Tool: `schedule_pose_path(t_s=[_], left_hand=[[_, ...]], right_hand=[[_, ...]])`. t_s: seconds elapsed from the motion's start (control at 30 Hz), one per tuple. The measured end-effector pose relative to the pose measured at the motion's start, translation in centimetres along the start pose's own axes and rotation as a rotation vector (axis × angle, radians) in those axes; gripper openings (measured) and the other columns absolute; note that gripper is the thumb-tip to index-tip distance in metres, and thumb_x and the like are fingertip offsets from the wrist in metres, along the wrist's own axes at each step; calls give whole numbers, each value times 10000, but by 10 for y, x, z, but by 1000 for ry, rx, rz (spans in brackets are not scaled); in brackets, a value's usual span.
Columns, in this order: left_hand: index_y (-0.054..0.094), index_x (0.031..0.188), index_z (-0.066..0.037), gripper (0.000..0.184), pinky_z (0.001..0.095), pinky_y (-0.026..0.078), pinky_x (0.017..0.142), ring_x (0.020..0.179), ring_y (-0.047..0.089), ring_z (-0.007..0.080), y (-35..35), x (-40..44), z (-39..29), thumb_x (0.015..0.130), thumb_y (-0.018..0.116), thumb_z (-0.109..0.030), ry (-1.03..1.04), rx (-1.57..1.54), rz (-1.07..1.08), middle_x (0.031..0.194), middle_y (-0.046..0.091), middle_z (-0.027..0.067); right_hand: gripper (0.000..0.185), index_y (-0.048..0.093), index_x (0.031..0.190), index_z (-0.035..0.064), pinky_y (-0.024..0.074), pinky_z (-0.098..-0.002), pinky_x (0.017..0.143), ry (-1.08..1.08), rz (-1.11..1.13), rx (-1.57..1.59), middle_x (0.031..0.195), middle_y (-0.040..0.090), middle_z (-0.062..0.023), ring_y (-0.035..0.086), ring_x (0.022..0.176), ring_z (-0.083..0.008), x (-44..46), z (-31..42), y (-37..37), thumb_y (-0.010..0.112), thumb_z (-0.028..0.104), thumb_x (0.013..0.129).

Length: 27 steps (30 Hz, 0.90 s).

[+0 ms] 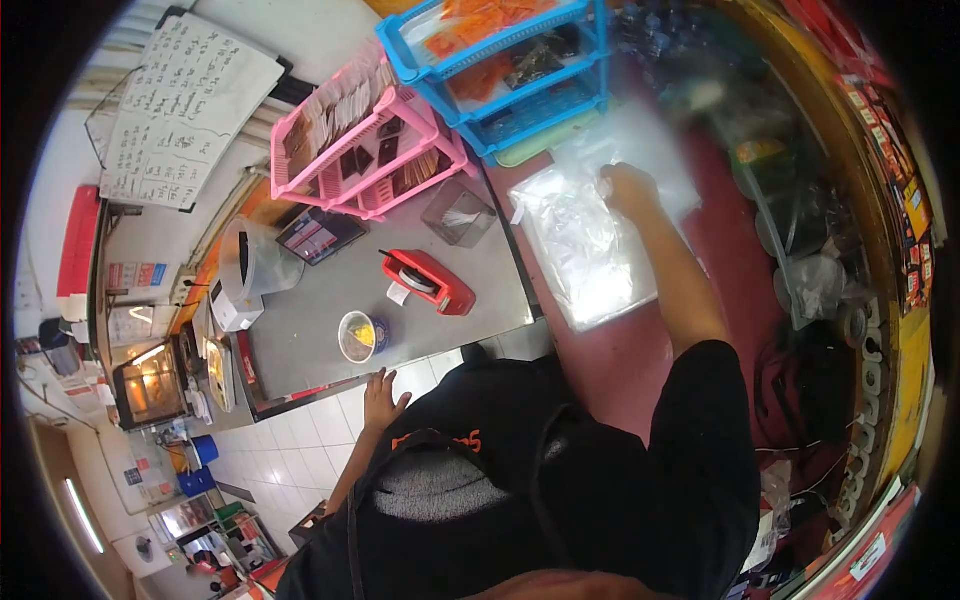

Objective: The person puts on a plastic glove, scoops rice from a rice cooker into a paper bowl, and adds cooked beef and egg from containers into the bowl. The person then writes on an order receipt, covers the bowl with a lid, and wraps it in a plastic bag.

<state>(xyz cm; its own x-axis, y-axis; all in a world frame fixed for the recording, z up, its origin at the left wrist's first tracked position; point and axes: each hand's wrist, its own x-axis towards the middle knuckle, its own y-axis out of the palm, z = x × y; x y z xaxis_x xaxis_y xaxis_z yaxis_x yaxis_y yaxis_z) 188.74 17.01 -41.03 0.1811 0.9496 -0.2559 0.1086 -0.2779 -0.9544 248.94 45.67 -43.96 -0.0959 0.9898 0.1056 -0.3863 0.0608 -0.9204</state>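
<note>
My right hand (630, 190) is at the upper edge of a stack of clear plastic bags (590, 255) on the dark red tabletop (610, 365). Its fingers are bent together at the plastic; what they hold is too small to make out. My left hand (381, 402) hangs beside the grey table's front edge, fingers apart and holding nothing. Just beyond it stands an open round tub (357, 337) with something yellow inside. A red tape dispenser (430, 283) sits farther back on the grey table (320, 300).
A pink tiered rack (370, 150) and a blue tiered rack (500, 80) hold packets at the back. A tablet (318, 236), a clear bucket (255, 260) and a small tray (459, 213) are on the grey table. Plastic bins (790, 220) stand at the right.
</note>
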Motion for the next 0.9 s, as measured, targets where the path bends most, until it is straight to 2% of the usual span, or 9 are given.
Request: schedule_pose_path(t_s=[0.2,0.3,0.5,0.57,0.63,0.7,0.8,0.87,0.9], left_hand=[[455,1314,-52,651,508,308,1048,1279,357,417,2,4,-2,834,618,-460,15,-31,-12,1375,402,234],[455,1310,-49,629,499,302,1052,1278,358,415,-9,16,-7,832,631,-418,45,-48,-30,1374,405,226],[488,1272,-38,595,501,312,1042,1244,396,416,-49,48,-48,823,623,-405,180,-171,-41,1344,434,219],[497,1262,-38,585,502,309,1045,1244,396,416,-68,65,-66,818,630,-396,249,-173,-101,1343,438,216],[515,1244,-36,578,503,303,1051,1247,397,414,-92,94,-85,797,662,-371,356,-191,-236,1343,445,209],[500,1267,-41,643,495,290,1062,1268,380,410,-133,124,-118,752,721,-357,422,-224,-382,1369,427,203],[408,1358,-46,848,475,259,1083,1333,324,370,-225,141,-207,687,798,-388,582,-390,-624,1435,354,205],[322,1407,-31,953,444,207,1110,1389,233,312,-266,140,-258,690,807,-429,702,-749,-556,1495,250,204],[322,1407,-31,953,444,207,1110,1389,233,312,-269,137,-266,690,807,-429,701,-748,-566,1495,250,204]], right_hand=[[109,714,874,122,504,-411,728,-62,-60,-29,920,630,-105,623,803,-313,-7,-8,5,651,154,791],[95,717,861,104,492,-412,709,-44,-251,241,854,623,-102,621,779,-303,-13,-9,0,668,153,797],[53,703,798,30,434,-274,628,-11,-511,511,745,578,-58,548,676,-164,-13,10,-39,709,81,784],[88,681,808,-9,398,-238,615,-80,-723,676,736,557,-14,490,673,-103,-8,35,-73,700,77,809],[109,663,820,-27,390,-231,624,-112,-651,1200,751,560,11,478,690,-79,-13,91,-131,687,78,835],[94,657,857,-18,387,-207,644,-352,-464,1294,769,575,23,482,698,-63,-32,146,-191,670,75,860],[108,654,898,2,388,-186,670,-258,-258,1475,781,588,21,496,711,-50,-55,207,-241,651,110,885],[150,643,936,13,395,-182,661,-367,-93,1579,782,595,25,502,719,-32,-56,231,-256,635,161,907],[177,623,986,24,403,-178,648,-327,-30,1678,814,601,26,505,721,-19,-55,239,-255,624,186,915]])
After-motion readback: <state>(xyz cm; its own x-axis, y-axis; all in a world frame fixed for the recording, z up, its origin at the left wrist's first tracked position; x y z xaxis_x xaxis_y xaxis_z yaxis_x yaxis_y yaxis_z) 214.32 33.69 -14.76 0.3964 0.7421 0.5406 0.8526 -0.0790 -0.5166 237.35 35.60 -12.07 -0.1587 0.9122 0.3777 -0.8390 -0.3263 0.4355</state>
